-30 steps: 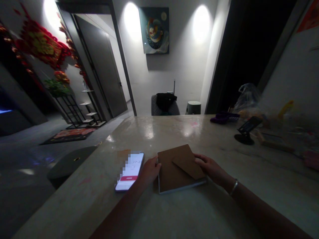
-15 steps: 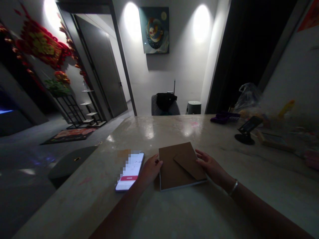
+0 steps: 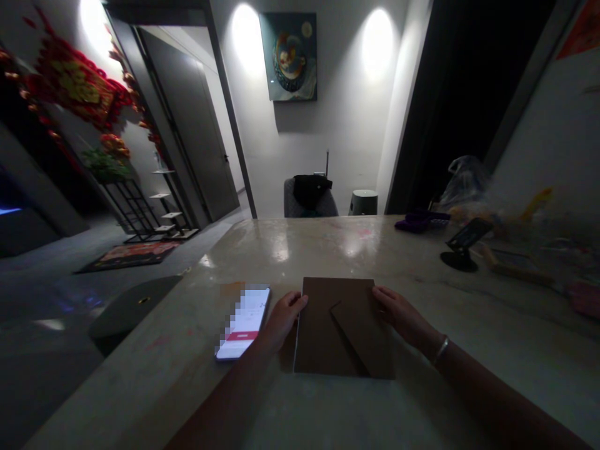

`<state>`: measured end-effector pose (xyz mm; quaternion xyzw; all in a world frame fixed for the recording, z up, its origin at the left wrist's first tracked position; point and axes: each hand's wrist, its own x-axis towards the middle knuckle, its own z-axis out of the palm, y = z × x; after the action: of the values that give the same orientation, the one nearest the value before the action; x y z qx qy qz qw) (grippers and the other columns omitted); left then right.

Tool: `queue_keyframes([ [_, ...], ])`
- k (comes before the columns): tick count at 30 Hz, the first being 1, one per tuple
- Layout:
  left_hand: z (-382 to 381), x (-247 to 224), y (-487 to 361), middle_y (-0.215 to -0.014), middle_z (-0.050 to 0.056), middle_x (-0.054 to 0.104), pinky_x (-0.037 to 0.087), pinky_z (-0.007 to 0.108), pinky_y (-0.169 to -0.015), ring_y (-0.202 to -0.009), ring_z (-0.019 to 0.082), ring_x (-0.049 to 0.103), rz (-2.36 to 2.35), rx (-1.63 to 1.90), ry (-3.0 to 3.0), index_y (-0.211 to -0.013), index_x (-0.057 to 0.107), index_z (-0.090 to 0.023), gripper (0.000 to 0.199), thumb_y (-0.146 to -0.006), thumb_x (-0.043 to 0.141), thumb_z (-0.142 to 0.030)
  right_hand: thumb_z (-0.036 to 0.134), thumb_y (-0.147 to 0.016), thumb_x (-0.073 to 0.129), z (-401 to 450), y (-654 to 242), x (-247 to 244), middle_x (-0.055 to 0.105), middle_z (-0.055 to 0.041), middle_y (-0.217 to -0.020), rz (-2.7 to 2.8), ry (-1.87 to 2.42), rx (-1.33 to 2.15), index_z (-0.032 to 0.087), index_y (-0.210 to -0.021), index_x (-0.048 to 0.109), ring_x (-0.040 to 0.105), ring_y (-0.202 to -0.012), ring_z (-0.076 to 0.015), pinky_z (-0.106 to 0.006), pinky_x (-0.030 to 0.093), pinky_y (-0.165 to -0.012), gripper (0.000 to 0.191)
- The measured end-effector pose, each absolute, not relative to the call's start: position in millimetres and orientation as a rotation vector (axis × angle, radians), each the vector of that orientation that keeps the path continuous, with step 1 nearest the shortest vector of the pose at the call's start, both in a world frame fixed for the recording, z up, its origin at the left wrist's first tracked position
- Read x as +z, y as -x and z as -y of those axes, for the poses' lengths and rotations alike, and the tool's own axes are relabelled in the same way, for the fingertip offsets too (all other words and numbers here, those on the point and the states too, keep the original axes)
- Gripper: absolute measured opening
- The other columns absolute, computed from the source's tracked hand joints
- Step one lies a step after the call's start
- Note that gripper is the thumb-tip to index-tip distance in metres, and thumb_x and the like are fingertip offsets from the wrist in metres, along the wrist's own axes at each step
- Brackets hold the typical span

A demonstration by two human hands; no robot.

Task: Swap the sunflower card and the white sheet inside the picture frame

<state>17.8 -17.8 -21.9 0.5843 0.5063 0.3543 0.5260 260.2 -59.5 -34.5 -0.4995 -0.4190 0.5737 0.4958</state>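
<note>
Head view, looking down over a pale polished marble-look counter (image 3: 300,250). Near middle of the counter, a flat rectangular brown card folder (image 3: 319,331), with an angled brown card flap (image 3: 360,331) lying across its right half. Left hand (image 3: 281,322) at the folder's 9 o'clock edge, fingers (image 3: 299,301) loosely curled against it. Right hand (image 3: 400,319) at the 3 o'clock side, fingers (image 3: 382,299) relaxed on the flap. Neither hand clenched; any real grip on the folder impossible to tell. A silver bangle (image 3: 440,351) on the right wrist. Just beside the left hand at 9 o'clock, a flat smartphone with a lit, pixelated screen (image 3: 244,325). Toward 2 o'clock, a black phone stand (image 3: 462,250), a purple object (image 3: 415,222) and a crumpled clear plastic bag (image 3: 466,184). At 12 o'clock beyond the counter, a grey chair draped with black cloth (image 3: 309,194), under a round-motif painting (image 3: 288,56).
</note>
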Motion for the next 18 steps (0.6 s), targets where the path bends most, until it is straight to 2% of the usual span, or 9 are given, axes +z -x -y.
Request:
queue_keyframes([
  [3,18.8,-22.2,-18.6,-0.088,0.004,0.063,0.045,0.029,-0.066,-0.078,0.016,0.059,-1.171,0.829,-1.362,-0.085,0.054,-0.016,0.024,-0.074,0.049,-0.036,0.045,-0.074,0.051,58.5,-261.9,-34.7,0.063,-0.0057,-0.095,0.978,1.246,1.361,0.019,-0.089,0.057,0.060,-0.084,-0.0187,-0.027,0.047,-0.067,0.030],
  [9,17.8,-22.3,-17.5,-0.079,0.001,0.060,0.045,0.029,-0.064,-0.070,0.014,0.058,-1.110,0.804,-1.282,-0.082,0.053,-0.017,0.021,-0.070,0.052,-0.034,0.040,-0.070,0.055,58.5,-261.5,-35.3,0.061,-0.0020,-0.080,0.984,1.237,1.299,0.020,-0.079,0.056,0.058,-0.075,-0.0161,-0.024,0.045,-0.062,0.022],
  [18,19.7,-21.5,-19.9,-0.074,-0.001,0.059,0.045,0.027,-0.060,-0.068,0.014,0.058,-1.132,0.835,-1.249,-0.077,0.053,-0.018,0.017,-0.068,0.054,-0.032,0.039,-0.069,0.056,53.8,-262.5,-42.3,0.062,-0.0030,-0.082,0.993,1.235,1.272,0.020,-0.080,0.055,0.058,-0.075,-0.0174,-0.026,0.045,-0.062,0.023],
])
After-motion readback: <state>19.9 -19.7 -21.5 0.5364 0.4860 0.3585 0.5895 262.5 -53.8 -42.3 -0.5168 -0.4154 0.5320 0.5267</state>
